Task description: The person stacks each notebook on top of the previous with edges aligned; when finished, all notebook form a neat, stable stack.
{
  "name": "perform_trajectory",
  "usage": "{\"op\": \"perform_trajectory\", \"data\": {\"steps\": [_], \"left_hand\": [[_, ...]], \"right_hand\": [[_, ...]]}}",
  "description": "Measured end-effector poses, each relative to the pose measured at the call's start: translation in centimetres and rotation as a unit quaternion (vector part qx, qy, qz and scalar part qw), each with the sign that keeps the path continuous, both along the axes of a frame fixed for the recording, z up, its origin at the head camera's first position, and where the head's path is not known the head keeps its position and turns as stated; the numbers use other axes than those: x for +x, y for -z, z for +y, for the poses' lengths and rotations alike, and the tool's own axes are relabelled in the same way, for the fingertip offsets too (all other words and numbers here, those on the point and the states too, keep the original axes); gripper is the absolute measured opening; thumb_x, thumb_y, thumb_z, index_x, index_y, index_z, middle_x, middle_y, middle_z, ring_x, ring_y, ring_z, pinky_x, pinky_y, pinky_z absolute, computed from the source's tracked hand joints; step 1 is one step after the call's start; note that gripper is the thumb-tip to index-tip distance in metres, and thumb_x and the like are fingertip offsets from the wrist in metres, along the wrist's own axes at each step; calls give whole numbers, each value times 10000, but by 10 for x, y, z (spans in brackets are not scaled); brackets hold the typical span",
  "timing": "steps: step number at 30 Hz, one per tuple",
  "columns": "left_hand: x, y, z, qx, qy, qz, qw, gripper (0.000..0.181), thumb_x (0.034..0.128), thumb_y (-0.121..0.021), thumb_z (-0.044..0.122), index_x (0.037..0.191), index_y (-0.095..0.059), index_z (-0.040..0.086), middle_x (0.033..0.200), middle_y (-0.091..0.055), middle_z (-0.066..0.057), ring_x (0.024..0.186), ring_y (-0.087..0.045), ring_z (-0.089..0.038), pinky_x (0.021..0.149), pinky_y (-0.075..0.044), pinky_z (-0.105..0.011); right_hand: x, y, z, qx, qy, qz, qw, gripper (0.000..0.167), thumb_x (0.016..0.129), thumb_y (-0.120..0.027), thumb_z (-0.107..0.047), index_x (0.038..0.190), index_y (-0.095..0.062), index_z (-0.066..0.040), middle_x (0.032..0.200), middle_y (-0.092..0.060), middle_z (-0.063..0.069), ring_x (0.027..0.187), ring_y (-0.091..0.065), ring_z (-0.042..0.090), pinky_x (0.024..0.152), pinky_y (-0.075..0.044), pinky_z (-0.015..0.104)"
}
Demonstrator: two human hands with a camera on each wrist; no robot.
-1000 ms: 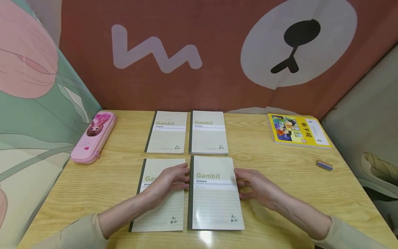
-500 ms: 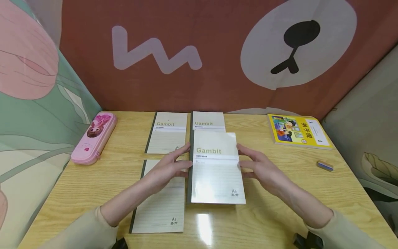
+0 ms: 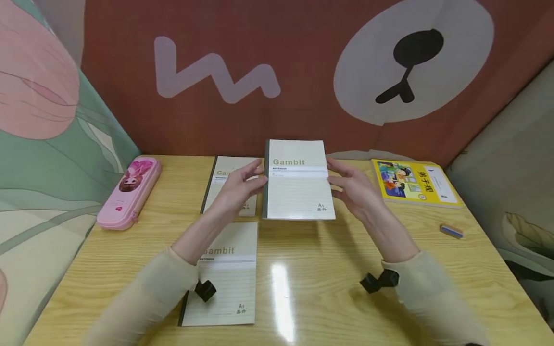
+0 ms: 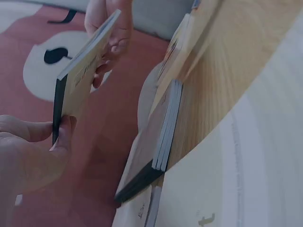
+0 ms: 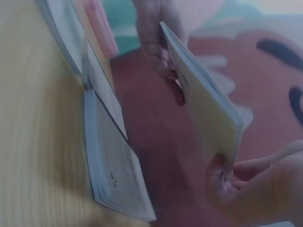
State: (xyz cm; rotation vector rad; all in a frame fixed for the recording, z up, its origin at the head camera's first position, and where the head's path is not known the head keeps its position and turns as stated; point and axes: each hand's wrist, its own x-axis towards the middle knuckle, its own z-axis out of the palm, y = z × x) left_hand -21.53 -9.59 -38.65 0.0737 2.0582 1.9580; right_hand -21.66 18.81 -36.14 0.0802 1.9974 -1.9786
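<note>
We hold a Gambit notebook [image 3: 298, 192] raised clear of the bench [image 3: 324, 298], our left grip [image 3: 240, 185] pinching its dark spine at nine o'clock and our right grip [image 3: 355, 187] pinching the opposite edge at three. In the right wrist view, a stack of notebooks [image 5: 118, 165] lies on the bench below it. From what we hold, a flat notebook [image 3: 231, 278] lies at seven, a pink pencil case [image 3: 130, 194] at nine, a yellow book [image 3: 413, 181] at three.

i see a wood-grained table [image 3: 333, 312] before a reddish-brown backdrop [image 3: 298, 120] printed with a pale zigzag [image 3: 222, 77] and a black-nosed muzzle [image 3: 363, 77]; a pink-and-green panel [image 3: 43, 156] flanks it on the left, a greyish panel [image 3: 515, 158] on the right; white glare [image 3: 283, 302] streaks the wood.
</note>
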Motion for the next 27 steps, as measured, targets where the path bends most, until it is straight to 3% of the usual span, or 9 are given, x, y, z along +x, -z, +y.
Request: {"op": "perform_trajectory", "data": {"steps": [4,8,15,22,27], "left_hand": [[-17,9,3,-106,-292,10,9995,691,1047,-590,180,1648,-250,184,1570,-495,-78,1378,-577,-216,1133,-518,-303],[-29,18,5,279,-433,-136,9986,665,1073,-536,164,1655,-215,170,1614,-447,-101,1419,-537,-202,1146,-505,-295],[-38,31,6,825,-339,-458,9950,688,1081,-495,148,1669,-143,213,1672,-360,-89,1468,-479,-192,1192,-466,-315],[-42,39,-1,926,-54,-566,9941,711,1088,-471,179,1674,-76,260,1716,-259,-81,1553,-352,-197,1272,-363,-344],[-44,41,-2,701,213,-747,9945,707,1095,-452,228,1672,-49,297,1736,-203,-72,1583,-289,-182,1283,-340,-325]], "right_hand": [[-23,16,-7,-251,466,-31,9986,602,1061,-465,-17,1628,-302,-136,1702,-316,7,1421,-437,155,999,-479,309],[-38,34,-12,-449,767,-80,9960,598,1048,-466,25,1614,-328,-109,1688,-346,40,1459,-424,170,998,-482,306],[-51,55,-15,-511,1032,-238,9931,613,1030,-467,67,1606,-349,-106,1669,-381,52,1268,-539,123,867,-516,218],[-59,66,-16,-416,969,-401,9936,592,1034,-478,11,1603,-360,-102,1667,-383,42,1191,-578,126,1030,-492,281],[-62,69,-15,-404,972,-507,9931,599,1037,-487,-20,1612,-333,-89,1679,-363,37,1379,-515,187,1195,-429,357]]}}
